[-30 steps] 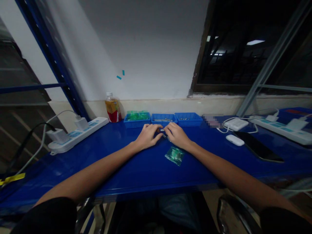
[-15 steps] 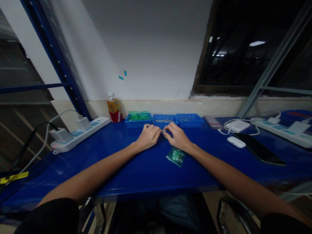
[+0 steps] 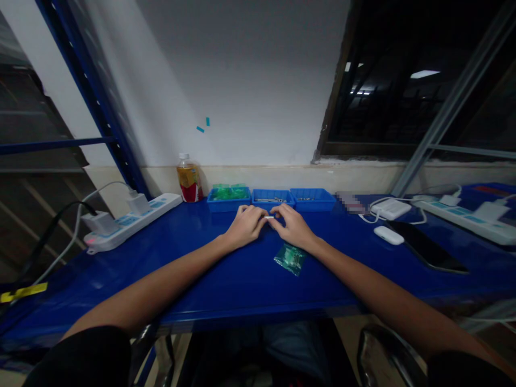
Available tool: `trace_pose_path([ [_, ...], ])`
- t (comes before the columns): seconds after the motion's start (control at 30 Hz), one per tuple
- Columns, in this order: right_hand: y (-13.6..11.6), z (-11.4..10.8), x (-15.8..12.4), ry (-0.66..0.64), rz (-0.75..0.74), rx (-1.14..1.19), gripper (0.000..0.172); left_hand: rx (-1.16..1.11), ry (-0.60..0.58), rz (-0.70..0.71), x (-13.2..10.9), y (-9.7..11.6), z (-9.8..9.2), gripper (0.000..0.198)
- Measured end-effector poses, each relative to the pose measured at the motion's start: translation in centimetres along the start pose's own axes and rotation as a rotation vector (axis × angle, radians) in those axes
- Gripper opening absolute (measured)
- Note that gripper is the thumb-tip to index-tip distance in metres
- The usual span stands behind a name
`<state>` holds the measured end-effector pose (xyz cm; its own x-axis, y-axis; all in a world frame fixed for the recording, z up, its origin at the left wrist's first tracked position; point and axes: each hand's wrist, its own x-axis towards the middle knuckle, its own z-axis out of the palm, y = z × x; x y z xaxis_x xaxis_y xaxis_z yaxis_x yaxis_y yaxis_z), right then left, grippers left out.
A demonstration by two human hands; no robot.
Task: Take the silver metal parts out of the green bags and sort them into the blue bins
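My left hand and my right hand rest on the blue table, fingertips meeting. Both pinch a small pale metal part between them, fingers curled. Just in front of my right wrist lies a small green plastic bag. Behind the hands stand three blue trays: the left tray holds green bags, the middle tray and the right tray hold small metal parts.
A drink bottle stands by the wall left of the trays. A white power strip with chargers lies at left. At right are a white earbud case, a black phone, a white box and another power strip.
Both hands stay together at the same spot; the fingers have shifted slightly around the small part. The view has drifted a little.
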<state>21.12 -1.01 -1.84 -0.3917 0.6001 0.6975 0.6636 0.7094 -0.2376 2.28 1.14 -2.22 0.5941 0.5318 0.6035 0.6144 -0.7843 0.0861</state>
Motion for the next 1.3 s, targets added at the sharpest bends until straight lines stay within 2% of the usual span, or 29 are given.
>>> trace_pose_path([
  [0.23, -0.6, -0.6, 0.3, 0.009, -0.065, -0.105, 0.013, -0.059, -0.048, -0.034, 0.1, -0.6, 0.2, 0.033],
  [0.33, 1.0, -0.8, 0.7, 0.061, 0.028, -0.200, 0.017, -0.081, -0.132, -0.031, 0.4, -0.4, 0.3, 0.036],
  [0.43, 3.5, -1.0, 1.0, 0.117, 0.180, -0.273, 0.020, -0.050, -0.273, 0.087, 0.7, 0.0, 0.5, 0.041],
  [0.5, 4.9, -1.2, 0.9, 0.123, 0.249, -0.298, 0.022, -0.030, -0.331, 0.136, 0.7, 0.2, 0.6, 0.036],
  [0.63, 6.3, -1.6, 0.8, 0.124, 0.304, -0.328, 0.023, -0.024, -0.284, 0.092, 0.4, 0.2, 0.8, 0.028],
  [0.87, 6.7, -1.4, 0.6, 0.135, 0.295, -0.312, 0.018, -0.011, -0.215, 0.016, 0.2, 0.2, 0.7, 0.016],
  [1.0, 7.1, -1.2, 0.6, 0.122, 0.291, -0.301, 0.019, -0.002, -0.197, 0.003, 0.3, 0.4, 0.6, 0.020],
  [1.17, 7.8, -0.6, 1.0, 0.126, 0.343, -0.342, 0.023, -0.005, -0.239, -0.010, 0.2, 0.4, 0.5, 0.021],
  [1.3, 7.8, -0.4, 1.8, 0.075, 0.377, -0.361, 0.025, -0.014, -0.234, 0.017, 0.0, 0.3, 0.5, 0.020],
])
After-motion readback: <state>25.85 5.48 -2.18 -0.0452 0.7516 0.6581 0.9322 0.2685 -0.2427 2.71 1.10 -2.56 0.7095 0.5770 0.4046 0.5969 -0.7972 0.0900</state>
